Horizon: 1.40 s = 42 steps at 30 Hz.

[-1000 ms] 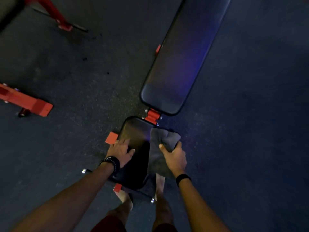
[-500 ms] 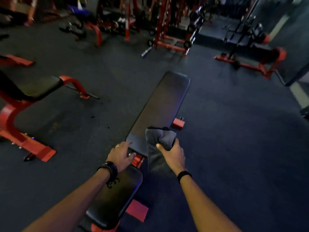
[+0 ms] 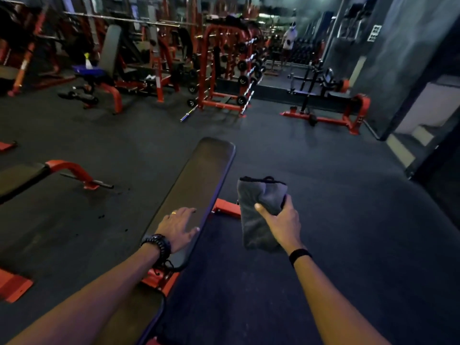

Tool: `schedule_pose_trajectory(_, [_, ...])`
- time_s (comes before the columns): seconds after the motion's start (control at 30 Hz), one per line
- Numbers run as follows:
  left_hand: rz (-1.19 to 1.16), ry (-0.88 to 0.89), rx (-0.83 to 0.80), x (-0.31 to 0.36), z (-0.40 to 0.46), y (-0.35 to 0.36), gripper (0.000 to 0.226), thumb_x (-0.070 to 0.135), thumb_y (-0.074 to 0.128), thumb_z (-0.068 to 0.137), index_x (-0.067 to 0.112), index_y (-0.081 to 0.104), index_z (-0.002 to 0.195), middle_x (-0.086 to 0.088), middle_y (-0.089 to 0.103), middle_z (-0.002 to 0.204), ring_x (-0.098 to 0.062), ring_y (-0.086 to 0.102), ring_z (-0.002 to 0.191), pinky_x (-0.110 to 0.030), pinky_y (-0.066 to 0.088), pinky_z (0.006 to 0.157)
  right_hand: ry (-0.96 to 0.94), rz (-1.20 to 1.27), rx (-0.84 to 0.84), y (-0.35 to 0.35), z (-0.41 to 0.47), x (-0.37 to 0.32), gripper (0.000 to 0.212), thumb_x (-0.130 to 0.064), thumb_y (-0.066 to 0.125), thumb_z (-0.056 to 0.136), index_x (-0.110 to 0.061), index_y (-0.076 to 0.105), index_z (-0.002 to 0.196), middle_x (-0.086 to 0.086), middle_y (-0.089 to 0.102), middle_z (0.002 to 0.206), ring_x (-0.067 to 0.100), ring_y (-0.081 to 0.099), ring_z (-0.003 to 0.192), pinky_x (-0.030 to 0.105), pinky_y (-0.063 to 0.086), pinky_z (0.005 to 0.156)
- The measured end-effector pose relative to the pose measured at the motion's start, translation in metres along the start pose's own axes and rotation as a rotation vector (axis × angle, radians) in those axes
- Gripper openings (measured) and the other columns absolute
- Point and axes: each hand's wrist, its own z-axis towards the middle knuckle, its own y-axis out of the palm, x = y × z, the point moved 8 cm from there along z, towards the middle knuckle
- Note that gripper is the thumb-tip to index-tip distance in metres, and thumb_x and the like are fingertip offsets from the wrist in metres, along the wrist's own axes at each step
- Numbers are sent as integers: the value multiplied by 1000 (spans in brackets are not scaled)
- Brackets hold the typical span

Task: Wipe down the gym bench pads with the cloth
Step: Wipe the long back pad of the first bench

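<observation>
Head view: left hand (image 3: 178, 229) now flat on long pad (image 3: 196, 185); right hand (image 3: 280, 221) lifted cloth (image 3: 258, 207), grip holding it

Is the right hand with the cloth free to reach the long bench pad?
Probably yes: the right hand grips the cloth just beside the long pad, nothing between them.
</observation>
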Motion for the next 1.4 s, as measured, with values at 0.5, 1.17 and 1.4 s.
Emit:
schedule_pose_trajectory(0.5, [-105,-49,-1,32,164,39,73,57,39,84,18,37,145,-3,42,146,-25,44,132,-38,35,107,-404,-593,-201,34,165,-1,63,-58,66,84,-22,42,130,-1,55,120,20,57,107,35,44,77])
schedule_pose_trajectory(1.17, [-156,-345,-30,-16,435,71,103,79,14,67,18,34,147,-2,39,149,-24,42,133,-39,35,107,-714,-696,-322,176,488,-4,61,-56,65,84,-19,45,128,3,52,108,25,55,98,40,50,80])
schedule_pose_trajectory(1.4, [-174,-546,24,-43,500,68,94,77,22,75,18,35,147,-2,40,149,-23,42,134,-40,34,108,-831,-600,-493,238,597,-32,54,-40,69,82,-19,45,126,3,51,110,26,56,100,41,50,81])
